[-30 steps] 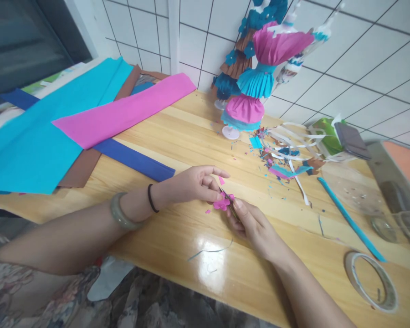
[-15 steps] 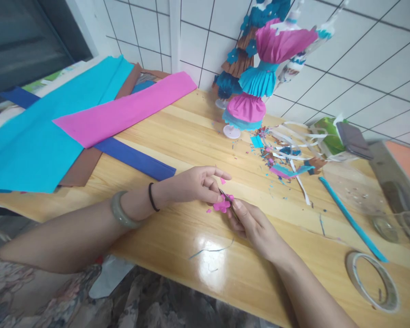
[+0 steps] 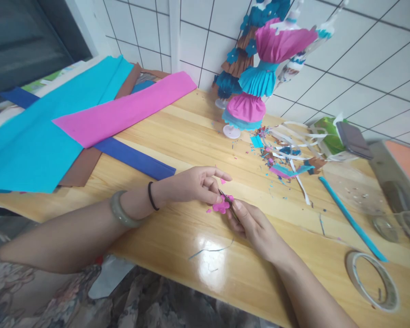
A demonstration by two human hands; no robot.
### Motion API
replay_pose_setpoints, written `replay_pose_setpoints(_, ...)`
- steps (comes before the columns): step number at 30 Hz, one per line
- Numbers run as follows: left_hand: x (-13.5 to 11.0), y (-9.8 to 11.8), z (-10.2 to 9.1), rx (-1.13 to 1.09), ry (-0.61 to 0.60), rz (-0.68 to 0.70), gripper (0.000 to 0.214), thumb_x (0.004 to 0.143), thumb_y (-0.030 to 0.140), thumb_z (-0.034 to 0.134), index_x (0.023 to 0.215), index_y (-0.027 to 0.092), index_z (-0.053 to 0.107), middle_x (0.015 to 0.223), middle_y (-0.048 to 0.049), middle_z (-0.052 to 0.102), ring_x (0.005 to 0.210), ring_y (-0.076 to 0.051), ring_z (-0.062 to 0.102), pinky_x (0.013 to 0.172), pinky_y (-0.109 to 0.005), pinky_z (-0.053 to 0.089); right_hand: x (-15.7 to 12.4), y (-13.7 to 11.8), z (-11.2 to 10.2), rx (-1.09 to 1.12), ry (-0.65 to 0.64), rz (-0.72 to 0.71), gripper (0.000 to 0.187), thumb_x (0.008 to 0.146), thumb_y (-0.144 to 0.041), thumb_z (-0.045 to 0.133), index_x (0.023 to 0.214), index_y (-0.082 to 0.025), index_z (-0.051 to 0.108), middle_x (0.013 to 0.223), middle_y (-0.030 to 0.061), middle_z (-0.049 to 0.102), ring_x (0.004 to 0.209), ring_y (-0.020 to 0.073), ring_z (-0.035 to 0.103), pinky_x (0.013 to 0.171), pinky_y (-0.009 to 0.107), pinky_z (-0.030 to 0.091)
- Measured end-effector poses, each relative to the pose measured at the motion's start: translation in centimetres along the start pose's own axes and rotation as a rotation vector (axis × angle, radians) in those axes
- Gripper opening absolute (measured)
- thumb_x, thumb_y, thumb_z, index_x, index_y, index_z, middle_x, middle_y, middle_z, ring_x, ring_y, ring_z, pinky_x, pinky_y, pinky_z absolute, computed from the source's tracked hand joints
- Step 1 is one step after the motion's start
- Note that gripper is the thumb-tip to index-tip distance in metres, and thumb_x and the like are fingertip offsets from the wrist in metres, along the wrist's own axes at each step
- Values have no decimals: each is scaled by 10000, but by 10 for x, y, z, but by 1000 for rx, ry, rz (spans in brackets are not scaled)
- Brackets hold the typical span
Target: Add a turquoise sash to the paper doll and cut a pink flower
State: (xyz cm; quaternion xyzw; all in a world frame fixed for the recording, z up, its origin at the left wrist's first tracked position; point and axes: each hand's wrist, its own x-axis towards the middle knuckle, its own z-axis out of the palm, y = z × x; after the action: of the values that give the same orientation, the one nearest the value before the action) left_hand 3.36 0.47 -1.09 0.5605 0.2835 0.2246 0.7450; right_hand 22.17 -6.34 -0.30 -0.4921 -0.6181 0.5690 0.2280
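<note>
My left hand (image 3: 194, 184) rests on the wooden table (image 3: 177, 136) and pinches a small pink paper flower (image 3: 221, 206) between thumb and fingers. My right hand (image 3: 256, 224) meets it from the right, fingers closed on a thin dark tool (image 3: 226, 197) whose tip touches the flower; it looks like small scissors or tweezers. A jade bangle and a black hair tie sit on my left wrist. Tiny pink scraps lie beside the flower.
Folded crepe paper sheets lie at the left: cyan (image 3: 44, 132), pink (image 3: 123, 109), dark blue (image 3: 133, 159), brown. Paper-dressed dolls (image 3: 256, 77) stand at the tiled wall. Paper scraps and white strips (image 3: 287, 159), a blue strip (image 3: 351, 221), a tape ring (image 3: 371, 280) and a clear container (image 3: 396, 218) fill the right.
Almost nothing has moved. The view shifted slightly to the left, and both hands stay together on the pink flower with only tiny finger motion.
</note>
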Motion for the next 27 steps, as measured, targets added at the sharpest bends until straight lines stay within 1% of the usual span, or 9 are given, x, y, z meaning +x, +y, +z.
replay_pose_setpoints(9,1,-2,-2,23,-21,6,543,692,200,678,1186,128,464,685,3,628,615,-100,589,630,-247,449,-1,0,-1,-2,-22,-2,412,933,-490,265,690,-188,404,571,-54,303,503,93,264,472,240,228)
replay_pose_setpoints(18,1,-1,-2,34,-25,-2,529,692,192,678,1176,134,471,700,4,621,623,-97,581,622,-242,449,0,0,-1,-23,-26,-4,415,930,-502,254,695,-192,398,570,-52,306,502,97,268,473,241,232)
replay_pose_setpoints(27,1,-2,-4,78,-31,19,532,693,192,679,1177,133,467,713,-2,621,626,-97,585,624,-244,451,-1,2,-1,-3,-35,-4,402,940,-474,265,694,-186,399,572,-56,299,504,89,257,470,236,224)
